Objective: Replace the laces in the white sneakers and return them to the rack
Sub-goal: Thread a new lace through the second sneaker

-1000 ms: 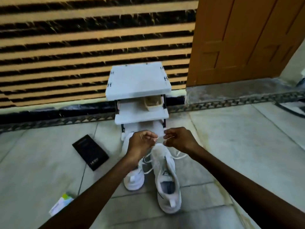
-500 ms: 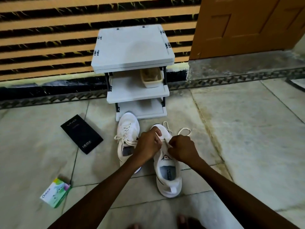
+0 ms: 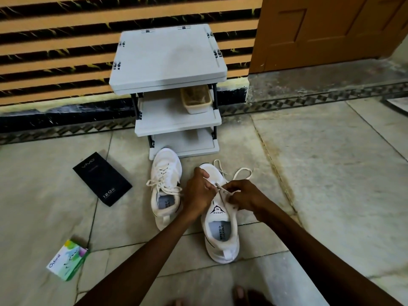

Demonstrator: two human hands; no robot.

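Progress check, I'd say a bit past halfway. The left sneaker [image 3: 165, 184] looks done, laced up with a bow on top. It sits on the floor touching the foot of the rack [image 3: 170, 62]. The left hand [image 3: 198, 193] and right hand [image 3: 245, 197] are both curled and pinching the lace [image 3: 240, 173] over the right sneaker [image 3: 220, 228], just beside its twin. My guess is it's the final knot. After that, both shoes need to go on a shelf.

Readable stuff: the green box [image 3: 67, 260] says "Odonil", the black box [image 3: 102, 178] says "vivo" and "120W", the right sneaker's tongue says "SPEED", and its insole says "SPEED FLEXIBLE".
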